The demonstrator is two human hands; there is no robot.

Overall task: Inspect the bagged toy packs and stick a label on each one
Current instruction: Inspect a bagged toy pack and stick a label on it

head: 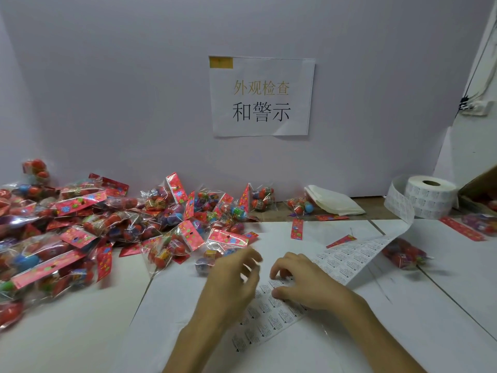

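My right hand [301,282] rests on the label strip [271,316], fingers bent so the tips and thumb bear down on the printed sheet. That pins the strip flat so a single label can be worked loose, though I cannot tell whether one is caught between thumb and fingertips. My left hand [234,277] hovers just beside it over the strip's near edge, fingers loosely curled and blurred. I can make out nothing held in it, and I judge it is placed to take a label or to reach for a pack. The strip runs up and to the right, lifting off the table [80,335] to the roll [430,196] by the wall, so fresh labels feed toward me without my moving the roll. The toy packs [94,232] lie heaped on my left, their nearest edge just beyond my left fingers, which keeps the next one within easy reach. One pack [403,254] lies apart on the right, just beside the raised strip, perhaps set there as finished. Labelling looks barely begun, judging by the size of the heap.
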